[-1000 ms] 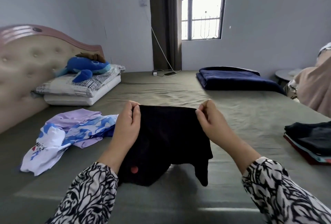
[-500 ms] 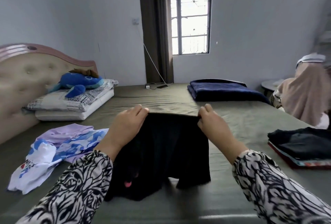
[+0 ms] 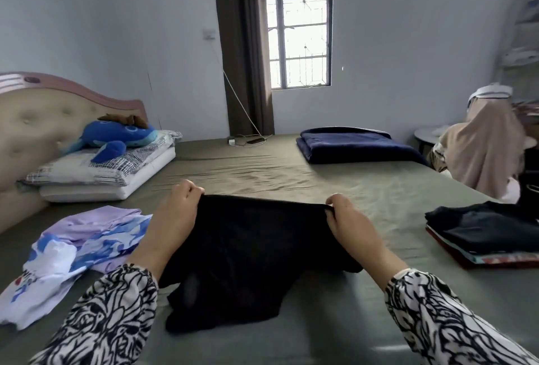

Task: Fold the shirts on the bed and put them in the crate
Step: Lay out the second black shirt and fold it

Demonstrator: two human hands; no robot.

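Midway through, by the look of it. Black shirt (image 3: 248,250) at 6 o'clock, near edge of the bed (image 3: 335,186), held up by its top hem, lower part trailing onto the sheet. Left hand (image 3: 175,218) pinching the hem's left corner, fingers curled tight on the cloth; right hand (image 3: 347,224) pinching the right corner likewise, each grip narrow and full of fabric. Hem stretched taut between the two, so probably squaring up for a fold, not yet laid flat.

Done so far, as a judgement: folded stack (image 3: 490,233) of dark garments at 3 o'clock, resting on the bed, a red and pale edge showing at the bottom. Not yet in any crate; no crate visible anywhere.

Left to do: unfolded pile (image 3: 75,250) at 9 o'clock, lilac piece under a blue-and-white print shirt, rumpled and overlapping. At least two more folds there, plus this one, then moving everything to the crate.

Farther off, at 1 o'clock, a folded navy blanket (image 3: 355,145); at 10 o'clock, pillows (image 3: 96,177) with a blue plush toy (image 3: 116,137) on top.
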